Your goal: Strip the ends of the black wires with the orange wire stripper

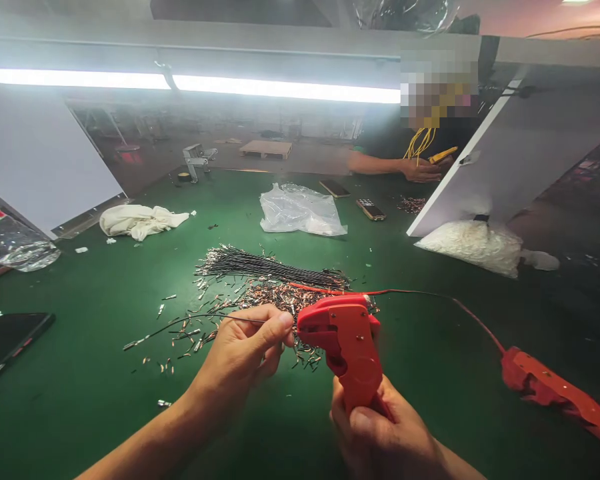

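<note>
Between its thumb and fingers, my left hand (247, 343) pinches a thin black wire (180, 321) that runs out to the left and carries a metal terminal at its far end. Wrapped around the handle of a red wire stripper (357, 347) is my right hand (385, 430). The stripper's jaws point left, right beside my left fingertips; whether the wire's near end sits inside them is hidden. Behind both hands lies a bundle of black wires (270, 268) with bare or metal ends. A heap of short wire scraps (280, 295) spreads in front of the bundle.
A second red tool (560, 390) lies at right, with a red cord (430, 293) nearby. Around the green table (105, 427) are a plastic bag (300, 213), phones (15, 340), white cloth (140, 221) and a filled bag (473, 247). Across it, a person's hand (423, 170) holds yellow wires.
</note>
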A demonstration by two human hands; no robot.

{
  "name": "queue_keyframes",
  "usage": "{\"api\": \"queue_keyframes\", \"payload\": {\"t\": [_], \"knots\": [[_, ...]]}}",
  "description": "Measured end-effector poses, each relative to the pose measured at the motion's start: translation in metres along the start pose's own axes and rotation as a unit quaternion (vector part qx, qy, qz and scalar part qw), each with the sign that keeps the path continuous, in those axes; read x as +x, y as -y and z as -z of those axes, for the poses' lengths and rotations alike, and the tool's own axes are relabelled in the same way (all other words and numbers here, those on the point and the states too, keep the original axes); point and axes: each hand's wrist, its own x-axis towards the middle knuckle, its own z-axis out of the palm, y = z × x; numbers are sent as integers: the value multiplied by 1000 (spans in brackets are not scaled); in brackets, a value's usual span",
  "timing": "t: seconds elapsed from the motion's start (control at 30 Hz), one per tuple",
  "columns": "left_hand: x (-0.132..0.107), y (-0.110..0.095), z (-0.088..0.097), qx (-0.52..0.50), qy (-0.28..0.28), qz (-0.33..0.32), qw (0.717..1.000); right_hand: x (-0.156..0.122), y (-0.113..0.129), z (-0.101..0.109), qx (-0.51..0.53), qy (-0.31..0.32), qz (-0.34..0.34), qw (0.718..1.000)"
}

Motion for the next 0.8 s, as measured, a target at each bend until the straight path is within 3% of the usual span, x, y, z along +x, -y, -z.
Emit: {"api": "queue_keyframes", "payload": {"t": [0.23,0.4,0.53,0.8], "knots": [[3,5,0,22,-16,-44,999,-4,-4,-3,25,-60,-21,998],[3,8,1,21,-26,-53,998,-5,-1,-7,70,-42,-34,996],[4,11,2,8,-25,-69,997,-5,7,-12,135,13,-37,990],[2,9,3,10,-40,-127,991,-8,18,-11,150,52,-30,987]]}}
